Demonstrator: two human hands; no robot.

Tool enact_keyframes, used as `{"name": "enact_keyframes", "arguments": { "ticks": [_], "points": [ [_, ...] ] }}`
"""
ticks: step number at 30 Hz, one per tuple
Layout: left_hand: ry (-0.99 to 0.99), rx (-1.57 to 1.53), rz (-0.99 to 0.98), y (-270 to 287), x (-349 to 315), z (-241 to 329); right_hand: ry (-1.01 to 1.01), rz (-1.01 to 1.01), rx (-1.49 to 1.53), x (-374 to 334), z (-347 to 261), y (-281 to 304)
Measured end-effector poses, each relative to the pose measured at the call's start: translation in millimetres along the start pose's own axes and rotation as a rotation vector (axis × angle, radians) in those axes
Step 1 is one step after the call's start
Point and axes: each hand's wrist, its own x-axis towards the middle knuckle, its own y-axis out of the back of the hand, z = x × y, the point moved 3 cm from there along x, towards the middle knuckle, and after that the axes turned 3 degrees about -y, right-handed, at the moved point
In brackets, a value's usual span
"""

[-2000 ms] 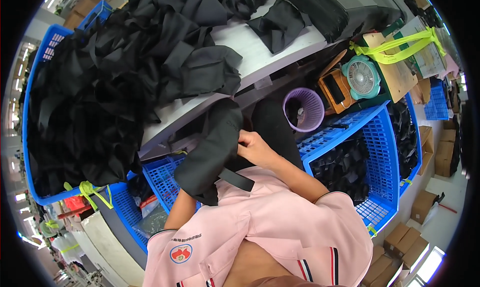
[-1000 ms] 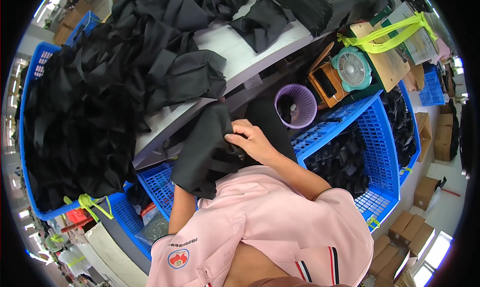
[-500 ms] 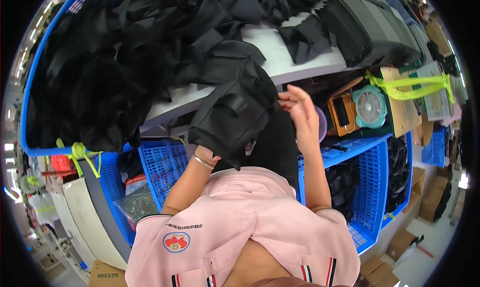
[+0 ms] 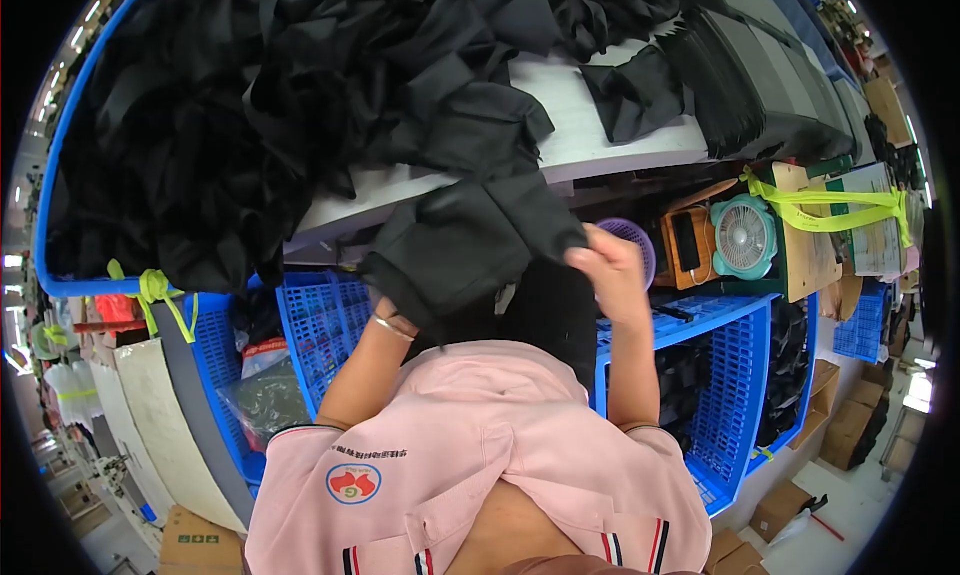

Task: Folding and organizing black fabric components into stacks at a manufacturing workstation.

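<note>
A black fabric piece (image 4: 450, 240) hangs over my lap, in front of the table edge. My left hand (image 4: 388, 315) goes in under its lower left side; its fingers are hidden by the cloth. At the cloth's right edge, my right hand (image 4: 612, 265) is closed, with thumb and fingers pinching the fabric. Beyond, another dark cloth piece (image 4: 490, 120) lies on the table's near side, touching or overlapping the one I hold.
Black cloth pieces (image 4: 220, 115) are heaped in a large blue basket and across the white table (image 4: 565, 105). A stack of dark panels (image 4: 740, 85) stands right. Below are a teal fan (image 4: 743, 237), a phone (image 4: 685, 243), a purple basket (image 4: 640, 240) and blue crates (image 4: 735, 395).
My right hand, formerly raised with fingers apart beside the cloth, has come down and pinched its right edge. The bunched cloth is now spread flatter, stretching towards the right.
</note>
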Motion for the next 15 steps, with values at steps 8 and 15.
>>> {"name": "enact_keyframes", "arguments": {
  "ticks": [8, 15],
  "points": [
    [-0.067, 0.228, -0.463, -90.6, 28.1, 18.8, 0.43, 0.38, -0.368, 58.0, -59.2, 67.2],
    [-0.237, 0.588, -0.122, -136.6, 78.9, -1.2, 0.474, 0.715, -0.673, 139.9, -23.4, 94.8]
  ]
}}
